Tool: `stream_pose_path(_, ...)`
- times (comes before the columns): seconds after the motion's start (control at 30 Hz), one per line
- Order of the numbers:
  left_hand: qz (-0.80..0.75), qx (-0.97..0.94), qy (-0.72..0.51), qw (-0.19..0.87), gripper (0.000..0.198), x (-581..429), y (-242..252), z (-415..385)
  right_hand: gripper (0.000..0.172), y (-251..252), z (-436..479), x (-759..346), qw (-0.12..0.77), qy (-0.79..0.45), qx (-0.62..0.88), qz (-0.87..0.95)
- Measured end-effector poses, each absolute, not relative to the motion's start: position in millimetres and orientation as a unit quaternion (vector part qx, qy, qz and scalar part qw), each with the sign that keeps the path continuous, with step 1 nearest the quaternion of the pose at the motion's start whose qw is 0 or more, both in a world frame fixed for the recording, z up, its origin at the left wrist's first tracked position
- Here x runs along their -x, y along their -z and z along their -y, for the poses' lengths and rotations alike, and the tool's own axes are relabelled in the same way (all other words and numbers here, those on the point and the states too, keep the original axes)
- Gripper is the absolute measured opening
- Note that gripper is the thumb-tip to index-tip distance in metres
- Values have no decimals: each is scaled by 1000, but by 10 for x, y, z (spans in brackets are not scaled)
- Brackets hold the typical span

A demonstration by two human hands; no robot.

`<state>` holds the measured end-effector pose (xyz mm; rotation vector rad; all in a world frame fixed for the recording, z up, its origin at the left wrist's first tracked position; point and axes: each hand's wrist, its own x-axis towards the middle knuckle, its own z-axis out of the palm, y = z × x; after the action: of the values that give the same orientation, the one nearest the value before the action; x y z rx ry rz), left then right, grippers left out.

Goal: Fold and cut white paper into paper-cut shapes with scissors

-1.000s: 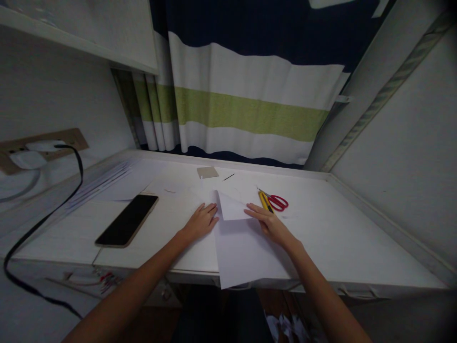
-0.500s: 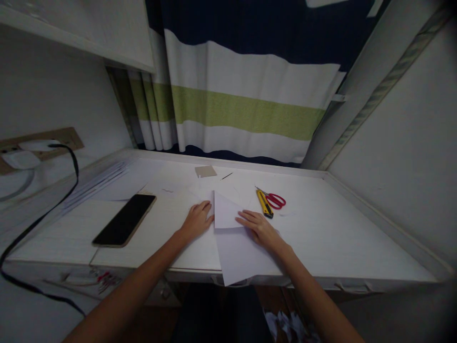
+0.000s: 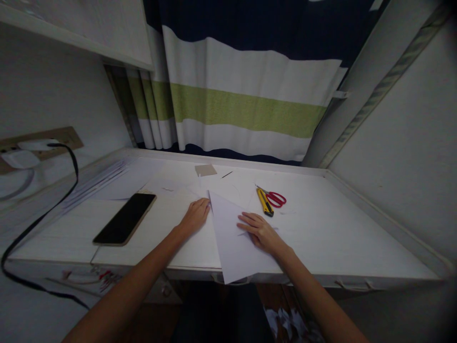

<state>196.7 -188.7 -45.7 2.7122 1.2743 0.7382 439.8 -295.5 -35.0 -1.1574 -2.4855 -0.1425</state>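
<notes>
A white sheet of paper (image 3: 232,243) lies on the white desk (image 3: 339,233), folded along a slanted edge that ends in a point at its far tip, and its near end hangs over the desk's front edge. My left hand (image 3: 195,215) rests flat at the paper's left edge near the tip, fingers stretched out. My right hand (image 3: 260,229) presses flat on the folded paper, fingers spread and pointing left.
A black phone (image 3: 125,218) lies to the left. A yellow utility knife (image 3: 264,202) and red-handled scissors (image 3: 276,198) sit just right of the paper. A small brown card (image 3: 205,170) lies near the back. A black cable (image 3: 39,219) hangs from a wall socket at left. A striped curtain (image 3: 243,109) hangs behind the desk.
The raised flap of paper has been laid down flat. My right hand slid left and nearer onto the fold; my left hand drew back slightly along the paper's left edge.
</notes>
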Motion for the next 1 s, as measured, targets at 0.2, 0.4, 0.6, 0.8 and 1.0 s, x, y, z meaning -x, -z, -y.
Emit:
stream_pose_path(0.2,-443,-859,-254,20,37,-1989,407,1935,44,335,2965,-4387,203,48,412,887)
stream_pose_path(0.4,-401,-887,-230,-4,41,-2022,379,1967,43,334,2970,-4384,202,46,412,887)
stream_pose_path(0.6,-390,-902,-183,-7,43,-2036,445,1930,42,320,2984,-4375,191,44,417,888)
stream_pose_path(0.8,-389,-905,-175,-1,44,-2040,452,1919,44,330,2981,-4385,200,36,411,889)
stream_pose_path(1.0,-395,-902,-174,3,43,-2042,452,1917,43,321,2981,-4393,202,27,410,889)
